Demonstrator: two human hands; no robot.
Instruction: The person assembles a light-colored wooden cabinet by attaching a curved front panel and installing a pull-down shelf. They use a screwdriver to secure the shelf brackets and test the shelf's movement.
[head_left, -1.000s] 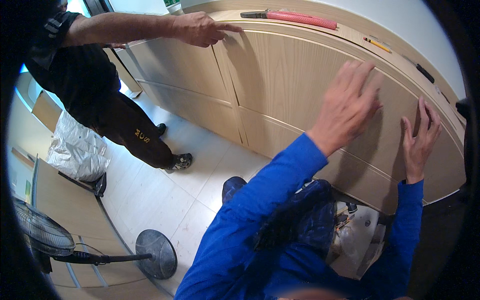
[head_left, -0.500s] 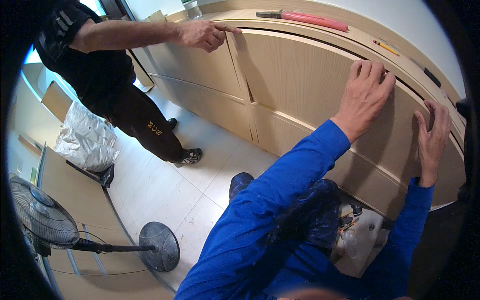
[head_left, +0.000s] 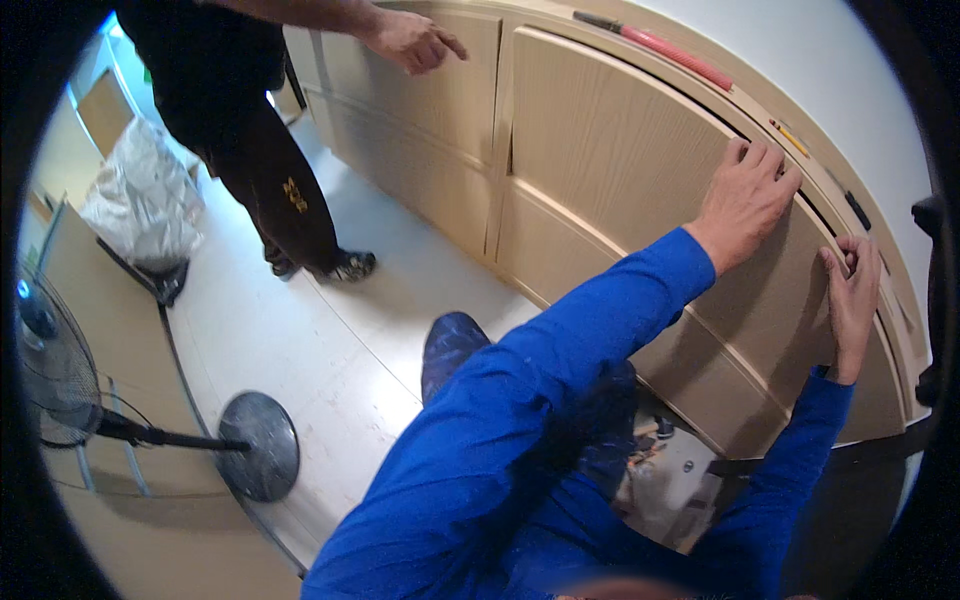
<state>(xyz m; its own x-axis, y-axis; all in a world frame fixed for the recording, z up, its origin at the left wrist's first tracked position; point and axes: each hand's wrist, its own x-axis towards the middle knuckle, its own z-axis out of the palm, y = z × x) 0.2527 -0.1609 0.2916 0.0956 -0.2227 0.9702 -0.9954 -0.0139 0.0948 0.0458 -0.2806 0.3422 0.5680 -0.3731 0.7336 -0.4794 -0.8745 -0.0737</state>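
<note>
My left hand has its fingers curled over the top edge of a light wood-grain cabinet door. Farther right along the same edge, my right hand hooks its fingertips over the door, thumb against the front face. A dark gap runs between the door top and the cabinet's rim. On the ledge above lie pliers with pink handles, a yellow pencil and a small black tool whose kind I cannot make out.
At the upper left stands a person in dark trousers, one hand pointing toward the cabinet. A pedestal fan and a stuffed white sack are on the left. Clutter lies in a pale container beside my legs.
The view has shifted. The other person's pointing hand has come away from the cabinet's top edge. My right fingers now bend over the door's edge; my left hand keeps its place there.
</note>
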